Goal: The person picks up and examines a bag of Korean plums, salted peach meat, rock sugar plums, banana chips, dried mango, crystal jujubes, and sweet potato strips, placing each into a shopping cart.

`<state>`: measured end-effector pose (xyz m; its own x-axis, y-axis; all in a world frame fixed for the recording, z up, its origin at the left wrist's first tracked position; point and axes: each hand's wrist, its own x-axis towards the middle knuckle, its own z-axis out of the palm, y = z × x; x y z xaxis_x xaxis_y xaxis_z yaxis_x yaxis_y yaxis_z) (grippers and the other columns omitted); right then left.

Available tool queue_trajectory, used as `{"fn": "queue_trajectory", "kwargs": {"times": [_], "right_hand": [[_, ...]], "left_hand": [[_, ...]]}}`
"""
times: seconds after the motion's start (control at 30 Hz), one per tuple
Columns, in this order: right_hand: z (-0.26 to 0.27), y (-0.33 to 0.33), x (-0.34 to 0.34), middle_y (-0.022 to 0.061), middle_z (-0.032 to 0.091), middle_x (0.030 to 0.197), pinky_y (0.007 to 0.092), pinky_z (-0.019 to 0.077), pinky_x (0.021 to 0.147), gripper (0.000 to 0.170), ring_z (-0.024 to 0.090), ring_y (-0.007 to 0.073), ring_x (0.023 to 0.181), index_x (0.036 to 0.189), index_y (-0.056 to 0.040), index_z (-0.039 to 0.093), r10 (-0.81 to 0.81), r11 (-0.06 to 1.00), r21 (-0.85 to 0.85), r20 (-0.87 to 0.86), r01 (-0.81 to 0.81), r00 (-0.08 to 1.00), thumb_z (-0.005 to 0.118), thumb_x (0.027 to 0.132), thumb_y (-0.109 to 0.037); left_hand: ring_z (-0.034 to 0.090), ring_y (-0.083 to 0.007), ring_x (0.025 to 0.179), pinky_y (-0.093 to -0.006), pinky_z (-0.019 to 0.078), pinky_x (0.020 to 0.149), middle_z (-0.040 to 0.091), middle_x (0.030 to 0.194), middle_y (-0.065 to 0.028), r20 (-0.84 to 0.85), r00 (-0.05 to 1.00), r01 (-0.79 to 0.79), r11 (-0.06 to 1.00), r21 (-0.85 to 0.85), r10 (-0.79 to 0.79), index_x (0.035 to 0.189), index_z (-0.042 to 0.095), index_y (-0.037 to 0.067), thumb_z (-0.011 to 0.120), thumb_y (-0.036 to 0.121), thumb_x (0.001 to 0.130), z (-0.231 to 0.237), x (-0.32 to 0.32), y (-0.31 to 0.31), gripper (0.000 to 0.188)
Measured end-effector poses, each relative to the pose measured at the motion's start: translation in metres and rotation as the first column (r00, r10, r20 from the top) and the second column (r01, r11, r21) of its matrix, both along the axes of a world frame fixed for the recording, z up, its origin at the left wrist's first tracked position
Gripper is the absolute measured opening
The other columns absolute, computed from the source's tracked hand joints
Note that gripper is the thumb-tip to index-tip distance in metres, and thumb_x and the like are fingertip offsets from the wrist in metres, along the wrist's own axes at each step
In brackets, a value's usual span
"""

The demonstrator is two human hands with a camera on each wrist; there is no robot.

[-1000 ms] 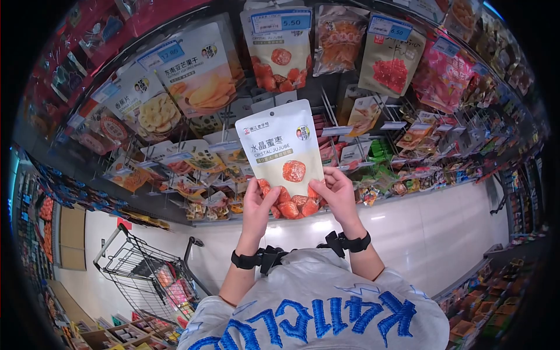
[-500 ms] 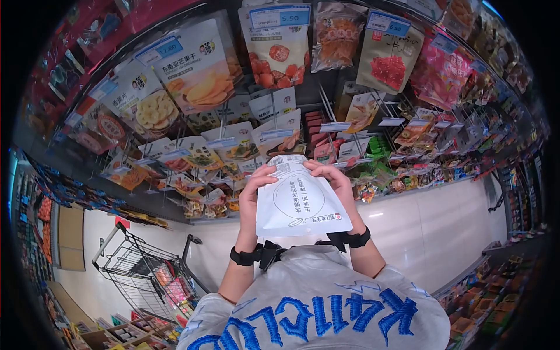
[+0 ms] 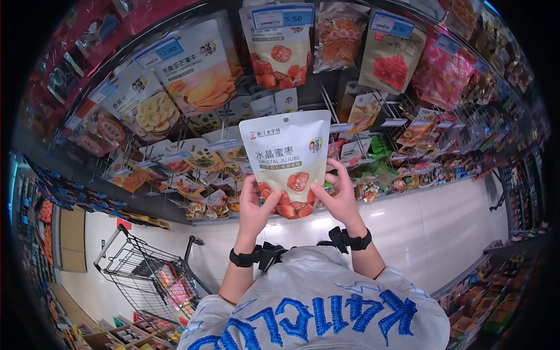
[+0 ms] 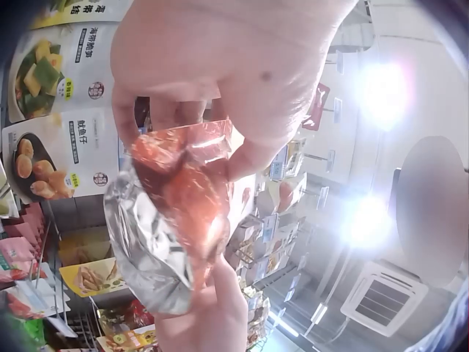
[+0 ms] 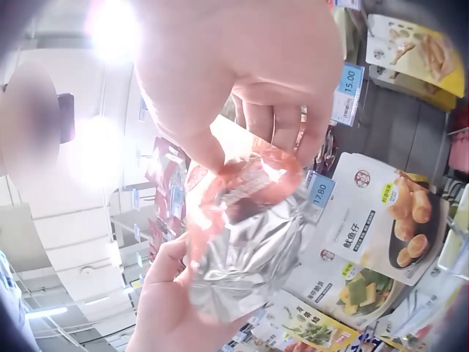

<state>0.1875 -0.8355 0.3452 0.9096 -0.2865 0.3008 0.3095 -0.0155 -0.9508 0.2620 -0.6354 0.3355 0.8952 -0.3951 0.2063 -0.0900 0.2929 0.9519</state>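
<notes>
A white pouch of crystal jujube (image 3: 286, 153), its printed front up, is held between both hands in the head view. The left hand (image 3: 255, 205) pinches its lower left edge, thumb on the front. At the lower right edge, the right hand (image 3: 340, 198) grips it the same way, fingers behind. In the left wrist view, the pouch's silvery bottom (image 4: 150, 246) shows below the left hand (image 4: 220, 66). The right wrist view has the right hand (image 5: 242, 73) on the pouch's red-printed end, above its crinkled silver base (image 5: 245, 264).
Hanging snack pouches fill the shelf ahead, among them dried mango (image 3: 201, 73) and another jujube pouch (image 3: 280, 55) behind a price tag. A wire shopping cart (image 3: 143, 268) with packages stands at the lower left on the pale floor (image 3: 420, 233).
Half a second ago the pouch lay with its back up and its top edge toward the body. It is now turned over, front showing and top edge toward the shelf, with both hands at its lower sides.
</notes>
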Motion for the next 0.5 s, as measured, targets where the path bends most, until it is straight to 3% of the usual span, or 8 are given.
{"fn": "queue_trajectory", "kwargs": {"times": [0.1, 0.17, 0.2, 0.3, 0.37, 0.4, 0.47, 0.5], "right_hand": [[0.009, 0.004, -0.001, 0.0138, 0.066, 0.116, 0.0283, 0.0471, 0.091, 0.055, 0.061, 0.0138, 0.107, 0.138, 0.001, 0.044, 0.016, 0.995, 0.099, 0.011, -0.017, 1.0, 0.067, 0.088, -0.005], [0.001, -0.002, 0.001, 0.0142, 0.064, 0.12, 0.0278, 0.0472, 0.091, 0.055, 0.061, 0.0134, 0.106, 0.141, 0.0001, 0.044, -0.045, 0.98, -0.195, 0.024, 0.049, 0.999, 0.064, 0.09, -0.006], [0.0, -0.003, 0.001, 0.0142, 0.064, 0.12, 0.0278, 0.0472, 0.091, 0.055, 0.061, 0.0134, 0.106, 0.141, 0.0001, 0.044, -0.047, 0.98, -0.195, 0.023, 0.051, 0.999, 0.064, 0.09, -0.006], [-0.002, -0.011, 0.0, 0.0128, 0.064, 0.119, 0.0262, 0.0471, 0.09, 0.048, 0.06, 0.0129, 0.105, 0.137, 0.0017, 0.049, 0.02, 0.995, -0.101, -0.011, -0.021, 1.0, 0.063, 0.091, -0.005], [-0.003, -0.018, -0.001, 0.0103, 0.063, 0.119, 0.0249, 0.0477, 0.089, 0.047, 0.06, 0.0127, 0.104, 0.136, 0.0032, 0.048, 0.168, 0.975, 0.155, -0.035, -0.161, 0.985, 0.06, 0.095, -0.015], [-0.002, -0.018, -0.001, 0.0103, 0.063, 0.119, 0.0249, 0.0477, 0.089, 0.047, 0.06, 0.0127, 0.104, 0.136, 0.0032, 0.048, 0.167, 0.975, 0.153, -0.037, -0.16, 0.985, 0.06, 0.095, -0.015], [0.0, -0.02, -0.001, 0.0101, 0.062, 0.118, 0.0261, 0.0474, 0.091, 0.049, 0.06, 0.0131, 0.106, 0.135, 0.0046, 0.047, 0.261, 0.902, 0.327, 0.106, -0.281, 0.96, 0.053, 0.099, -0.029], [0.0, -0.021, -0.002, 0.015, 0.06, 0.124, 0.0327, 0.0455, 0.097, 0.062, 0.059, 0.0185, 0.113, 0.138, 0.0045, 0.041, 0.33, 0.858, 0.381, 0.102, -0.343, 0.938, 0.046, 0.101, -0.044]], "left_hand": [[0.061, -0.0156, 0.103, -0.0303, 0.0493, 0.089, 0.062, 0.113, -0.0141, -0.008, 0.999, -0.035, 0.996, -0.084, 0.035, 0.128, 0.036, 0.003, 0.067, -0.002, 0.086, 0.004, -0.005, -0.008, 0.053], [0.059, -0.015, 0.106, -0.0297, 0.0486, 0.09, 0.061, 0.115, -0.0125, -0.03, 0.999, -0.038, 0.994, -0.106, 0.035, 0.127, 0.04, 0.003, 0.065, -0.002, 0.088, 0.005, -0.006, -0.007, 0.046], [0.059, -0.015, 0.106, -0.0297, 0.0486, 0.09, 0.061, 0.115, -0.0125, -0.031, 0.999, -0.036, 0.994, -0.106, 0.033, 0.127, 0.04, 0.003, 0.065, -0.002, 0.088, 0.002, -0.004, -0.005, 0.046], [0.058, -0.0131, 0.108, -0.028, 0.0482, 0.09, 0.06, 0.116, -0.0091, 0.186, 0.982, -0.039, 0.993, 0.107, 0.019, 0.123, 0.048, 0.001, 0.064, 0.0, 0.09, -0.003, 0.004, 0.002, 0.037], [0.057, -0.0122, 0.108, -0.0273, 0.0481, 0.09, 0.06, 0.116, -0.0071, 0.027, 0.998, 0.06, 0.998, -0.008, -0.06, 0.125, 0.051, 0.0, 0.06, 0.009, 0.095, 0.001, 0.001, 0.004, 0.032], [0.057, -0.0122, 0.108, -0.0273, 0.0481, 0.09, 0.06, 0.116, -0.0071, 0.025, 0.998, 0.061, 0.998, -0.01, -0.061, 0.125, 0.051, 0.0, 0.06, 0.009, 0.095, 0.001, 0.001, 0.005, 0.032], [0.058, -0.0137, 0.11, -0.0285, 0.0481, 0.092, 0.06, 0.12, -0.0104, -0.118, 0.972, 0.161, 0.945, -0.286, -0.201, 0.132, 0.047, -0.001, 0.053, 0.02, 0.1, 0.0, 0.001, 0.006, 0.039], [0.06, -0.0178, 0.112, -0.033, 0.049, 0.094, 0.06, 0.124, -0.0154, -0.059, 0.974, 0.199, 0.948, -0.25, -0.22, 0.14, 0.041, -0.001, 0.045, 0.029, 0.102, 0.006, 0.0, 0.005, 0.048]]}}
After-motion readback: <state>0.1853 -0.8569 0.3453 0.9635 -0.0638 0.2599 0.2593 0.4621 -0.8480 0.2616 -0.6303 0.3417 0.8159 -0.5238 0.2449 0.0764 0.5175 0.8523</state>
